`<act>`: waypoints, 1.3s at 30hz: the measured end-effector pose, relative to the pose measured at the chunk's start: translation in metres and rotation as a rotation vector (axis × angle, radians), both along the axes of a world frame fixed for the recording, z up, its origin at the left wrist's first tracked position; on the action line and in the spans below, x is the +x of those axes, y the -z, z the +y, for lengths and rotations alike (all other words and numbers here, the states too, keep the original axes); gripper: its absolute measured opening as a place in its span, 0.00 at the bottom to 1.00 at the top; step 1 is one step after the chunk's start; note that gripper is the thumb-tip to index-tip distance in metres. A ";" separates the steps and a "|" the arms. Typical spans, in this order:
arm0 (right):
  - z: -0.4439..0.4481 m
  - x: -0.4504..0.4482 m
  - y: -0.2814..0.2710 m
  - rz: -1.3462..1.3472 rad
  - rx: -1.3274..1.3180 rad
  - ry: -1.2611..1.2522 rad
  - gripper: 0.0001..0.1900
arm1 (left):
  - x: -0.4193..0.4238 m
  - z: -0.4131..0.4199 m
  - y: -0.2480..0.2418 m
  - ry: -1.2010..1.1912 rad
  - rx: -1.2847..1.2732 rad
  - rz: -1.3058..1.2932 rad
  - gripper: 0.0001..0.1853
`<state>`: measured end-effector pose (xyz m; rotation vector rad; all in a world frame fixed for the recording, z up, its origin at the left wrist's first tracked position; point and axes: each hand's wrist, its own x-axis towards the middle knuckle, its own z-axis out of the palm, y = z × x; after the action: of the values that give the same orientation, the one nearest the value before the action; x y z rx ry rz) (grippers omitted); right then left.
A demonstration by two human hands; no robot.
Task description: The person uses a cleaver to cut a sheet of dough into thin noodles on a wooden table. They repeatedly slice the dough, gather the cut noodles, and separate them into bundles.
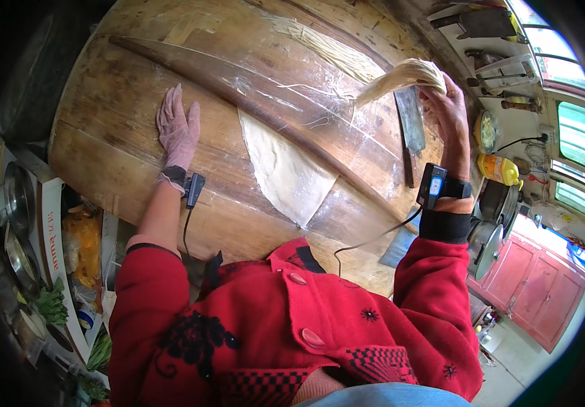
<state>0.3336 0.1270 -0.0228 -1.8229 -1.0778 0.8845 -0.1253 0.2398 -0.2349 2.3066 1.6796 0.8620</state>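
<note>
A bundle of cut noodles (399,80) hangs from my right hand (447,104), raised over the right side of the wooden board (134,117). Its loose end droops towards the board. My left hand (178,124), in a thin translucent glove, rests flat on the board with its fingers somewhat apart and nothing in it. Between the hands a long wooden rolling pin (272,122) lies diagonally. It covers one edge of a thin sheet of dough (285,173). More cut noodles (328,48) lie in a row at the far side. Beside my right hand lies a cleaver (411,127).
Flour and stray noodle strands (318,92) mark the board. Right of it stand a bowl of food (487,132), a yellow jug (498,169) and a lidded pot (486,249). A shelf with pans (17,191) and leafy greens (52,304) is at left. Cables hang from both wrist devices.
</note>
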 end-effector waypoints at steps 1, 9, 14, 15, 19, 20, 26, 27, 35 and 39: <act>-0.002 -0.003 0.006 -0.002 0.042 -0.030 0.11 | 0.000 0.000 0.000 0.000 -0.005 0.000 0.30; -0.009 -0.037 0.084 -0.186 -0.437 -0.052 0.06 | -0.001 0.000 0.001 -0.003 -0.019 -0.011 0.31; 0.032 -0.045 0.019 -0.093 -0.223 -0.117 0.15 | 0.000 0.000 0.001 -0.018 -0.028 0.010 0.30; 0.042 -0.051 0.009 -0.068 -0.168 -0.126 0.17 | 0.000 0.000 0.001 -0.020 -0.025 0.006 0.30; 0.081 -0.074 -0.023 -0.109 -0.074 -0.254 0.14 | -0.001 0.000 0.000 -0.013 -0.022 -0.006 0.31; 0.089 -0.078 -0.028 -0.088 -0.039 -0.268 0.14 | -0.001 0.000 0.000 -0.007 -0.026 -0.011 0.31; 0.114 -0.090 -0.007 -0.018 -0.008 -0.323 0.14 | -0.002 -0.001 -0.003 0.019 -0.009 -0.020 0.31; 0.116 -0.096 0.013 -0.185 -0.071 -0.310 0.14 | -0.001 -0.001 -0.005 0.016 0.001 -0.038 0.30; 0.092 -0.099 0.101 -0.283 -0.481 -0.391 0.10 | 0.075 -0.028 -0.051 0.421 -0.846 -0.971 0.33; 0.089 -0.105 0.076 -0.338 -0.400 -0.429 0.11 | 0.145 -0.036 -0.066 0.347 -1.667 -1.376 0.51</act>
<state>0.2288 0.2159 -0.0983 -2.1635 -1.6412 1.1284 0.0201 0.2039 -0.1692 0.4479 0.6163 0.3536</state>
